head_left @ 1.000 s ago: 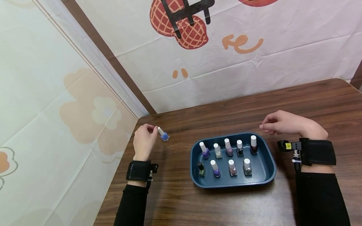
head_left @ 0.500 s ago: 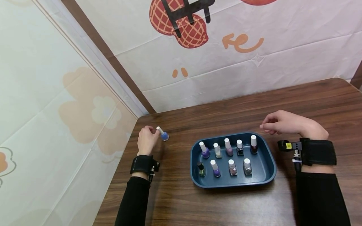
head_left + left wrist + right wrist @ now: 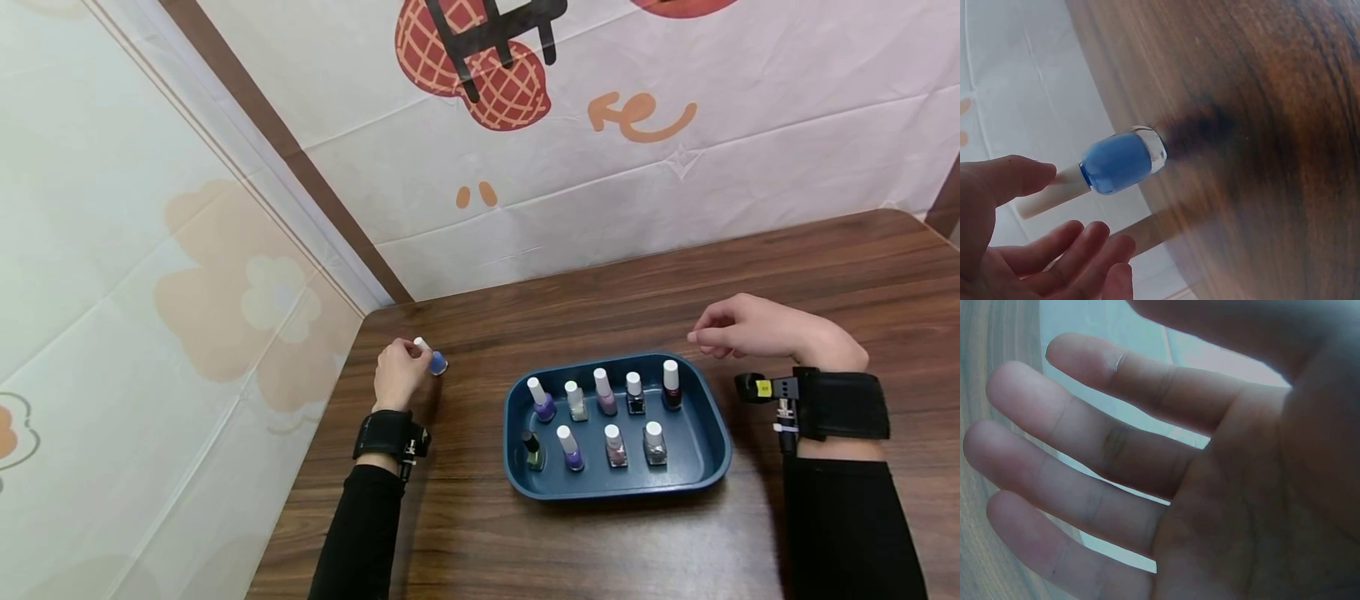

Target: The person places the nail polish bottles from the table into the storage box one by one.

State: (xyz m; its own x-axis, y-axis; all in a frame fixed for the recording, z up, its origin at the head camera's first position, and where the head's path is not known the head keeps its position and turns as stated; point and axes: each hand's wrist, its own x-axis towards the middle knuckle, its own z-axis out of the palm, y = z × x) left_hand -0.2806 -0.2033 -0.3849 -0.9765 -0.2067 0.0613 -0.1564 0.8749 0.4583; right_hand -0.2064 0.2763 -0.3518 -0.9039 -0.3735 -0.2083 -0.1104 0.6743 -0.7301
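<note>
A nail polish bottle point(image 3: 438, 362) with blue polish and a white cap stands on the table, left of the tray. Close beside it is my left hand point(image 3: 397, 373). In the left wrist view, the thumb overlaps the cap of the blue bottle point(image 3: 1119, 161), while the other fingers curve loosely below with a gap to it. Whether the thumb touches the cap I cannot tell. Over at the tray's far right corner my right hand point(image 3: 776, 331) hovers with loosely bent fingers. Its palm point(image 3: 1229, 512) holds nothing in the right wrist view.
A dark blue tray point(image 3: 693, 462) on the wooden table point(image 3: 480, 533) holds several nail polish bottles in two rows, including a green one with a black cap point(image 3: 532, 450). Printed cloth walls point(image 3: 562, 225) border the table at the back and left.
My left hand has moved right, bringing its fingers around the cap of the blue nail polish bottle. The bottle stays where it was, and my right hand has kept still.
</note>
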